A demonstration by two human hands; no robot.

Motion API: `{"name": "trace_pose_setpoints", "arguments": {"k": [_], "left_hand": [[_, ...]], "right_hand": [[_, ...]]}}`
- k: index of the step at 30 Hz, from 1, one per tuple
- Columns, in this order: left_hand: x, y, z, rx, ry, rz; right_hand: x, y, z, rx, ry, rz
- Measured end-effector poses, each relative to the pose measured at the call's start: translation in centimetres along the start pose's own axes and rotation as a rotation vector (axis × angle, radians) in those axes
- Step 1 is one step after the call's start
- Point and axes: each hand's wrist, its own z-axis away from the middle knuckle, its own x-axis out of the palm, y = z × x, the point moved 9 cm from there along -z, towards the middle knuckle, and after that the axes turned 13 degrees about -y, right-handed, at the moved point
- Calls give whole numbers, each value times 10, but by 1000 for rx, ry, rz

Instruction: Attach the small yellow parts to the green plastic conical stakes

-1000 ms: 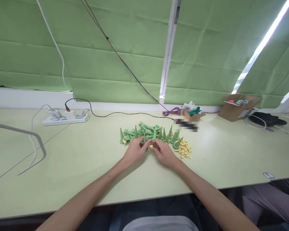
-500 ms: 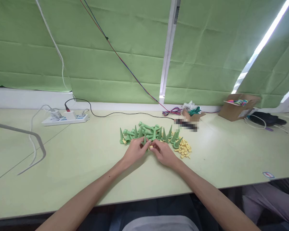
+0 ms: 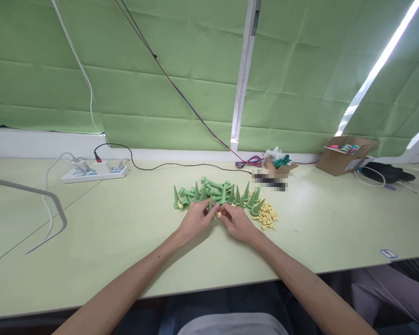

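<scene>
Pinched in my left hand [image 3: 196, 217] is a green plastic spike [image 3: 210, 205], its pointed tip upward. My right hand [image 3: 238, 222] is closed on a small yellow plastic piece [image 3: 219, 214], held right against the left fingertips. Where the two parts meet is hidden by my fingers. Just beyond both hands lies a heap of green spikes [image 3: 214, 187], some upright and some on their sides. Small yellow pieces [image 3: 266, 215] are piled to the right of my right hand, beside the spikes.
A white power strip [image 3: 94, 174] lies at the back left, with a black cable running right. At the back right are a small open carton [image 3: 282, 169], a larger cardboard box [image 3: 345, 158] and a black bag [image 3: 387, 172]. A grey bent bar [image 3: 57, 204] crosses the left.
Very little differs. Both hands stay in the same place, and the green spike in my left hand has shifted very slightly.
</scene>
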Motion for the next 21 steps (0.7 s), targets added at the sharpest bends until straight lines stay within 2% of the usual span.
{"name": "trace_pose_setpoints", "arguments": {"k": [17,21], "left_hand": [[1,-4,-1,-32,-14,18],[1,-4,-2,-44,-20,53]], "right_hand": [[2,1,-1,42,-27,20],[-1,2,-1,72,6,31]]}}
